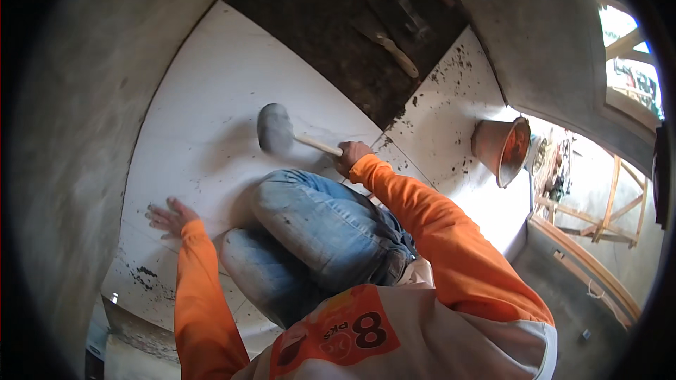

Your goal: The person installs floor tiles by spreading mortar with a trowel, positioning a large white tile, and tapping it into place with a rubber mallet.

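My right hand [351, 157] is wrapped round the pale wooden handle of a rubber mallet [275, 129]. Its dark grey head hangs over a large white floor tile [232, 77], with a shadow beside it; whether it touches the tile I cannot tell. My left hand [171, 217] rests on the white tiling at the left with its fingers spread and nothing held. Between my arms are my bent knees in blue jeans [310, 211], close above the tiles.
Beyond the tiles lies a dark bare patch [324, 14] with a wooden-handled tool [398, 55] on it. An orange-stained bucket [493, 146] stands tilted at the right on dirt-specked tiles. Plastered walls [70, 134] enclose both sides. Wooden framing [605, 218] shows beyond an opening.
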Available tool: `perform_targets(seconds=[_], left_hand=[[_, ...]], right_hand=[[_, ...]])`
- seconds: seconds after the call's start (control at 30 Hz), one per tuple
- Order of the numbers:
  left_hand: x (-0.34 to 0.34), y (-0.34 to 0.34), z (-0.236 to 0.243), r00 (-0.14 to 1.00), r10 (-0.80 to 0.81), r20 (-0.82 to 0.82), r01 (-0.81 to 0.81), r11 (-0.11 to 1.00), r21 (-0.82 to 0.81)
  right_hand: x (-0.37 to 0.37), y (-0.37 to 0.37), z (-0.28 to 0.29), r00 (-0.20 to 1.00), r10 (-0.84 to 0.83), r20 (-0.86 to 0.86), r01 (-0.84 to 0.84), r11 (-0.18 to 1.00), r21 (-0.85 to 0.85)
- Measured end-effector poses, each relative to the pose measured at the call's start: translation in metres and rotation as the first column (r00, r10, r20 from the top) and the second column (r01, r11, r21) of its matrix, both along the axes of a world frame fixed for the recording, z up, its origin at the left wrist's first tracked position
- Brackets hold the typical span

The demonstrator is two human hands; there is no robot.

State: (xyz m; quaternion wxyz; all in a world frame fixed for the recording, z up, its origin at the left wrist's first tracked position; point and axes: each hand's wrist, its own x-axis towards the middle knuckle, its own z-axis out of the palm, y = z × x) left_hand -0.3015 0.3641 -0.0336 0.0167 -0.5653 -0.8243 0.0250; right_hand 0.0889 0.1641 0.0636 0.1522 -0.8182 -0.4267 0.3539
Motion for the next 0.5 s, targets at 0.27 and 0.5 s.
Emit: perform_targets(seconds=[0.27,0.5], left_hand=[[-0.026,-0.055,0.005,0.993,0.11,0.039,-0.108,0.992,-0.057],[-0.056,-0.02,-0.066,-0.5,-0.81,0.306,-0.855,0.518,-0.025]], right_hand=[[0.005,0.005,0.014,0.997,-0.008,-0.083,-0.013,0.969,-0.245],[0.045,-0.063,-0.016,0.996,-0.018,0.091,0.041,0.964,-0.262]])
